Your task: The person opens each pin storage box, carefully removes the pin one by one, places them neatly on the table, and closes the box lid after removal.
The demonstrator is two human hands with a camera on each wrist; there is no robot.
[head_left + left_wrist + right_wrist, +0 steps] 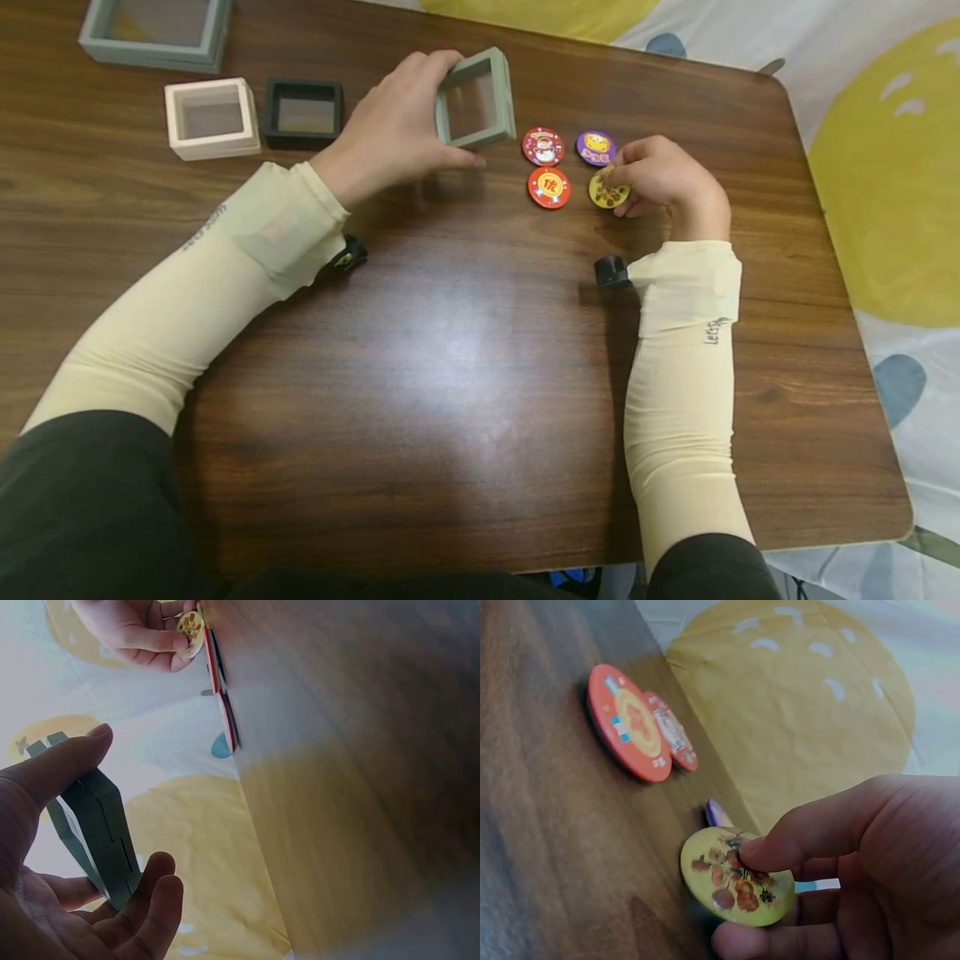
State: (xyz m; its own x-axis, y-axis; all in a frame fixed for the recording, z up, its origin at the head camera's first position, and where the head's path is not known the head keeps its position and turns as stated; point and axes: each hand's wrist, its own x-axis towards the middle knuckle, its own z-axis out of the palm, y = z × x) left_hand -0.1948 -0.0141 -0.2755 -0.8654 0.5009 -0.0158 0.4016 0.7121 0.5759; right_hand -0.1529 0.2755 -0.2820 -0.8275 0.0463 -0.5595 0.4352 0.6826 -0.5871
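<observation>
In the head view my left hand (401, 125) grips a small sage-green frame box (495, 133) with a clear window, raised over the table. The left wrist view shows thumb and fingers around the edges of that green box (105, 832). At the right, my right hand (667, 179) pinches a yellow round badge (606, 193) with a flower picture. The right wrist view has the thumb on the face of the badge (720, 881) and fingers behind it. Beside it lie a purple badge (596, 148), a red badge (543, 147) and an orange-red badge (549, 188).
A cream frame box (212, 150) and a black frame box (303, 140) stand at the left of the wooden table (450, 400). Behind them sits a larger grey-green frame box (150, 57). A patterned cloth (892, 208) hangs past the table's right and far edges.
</observation>
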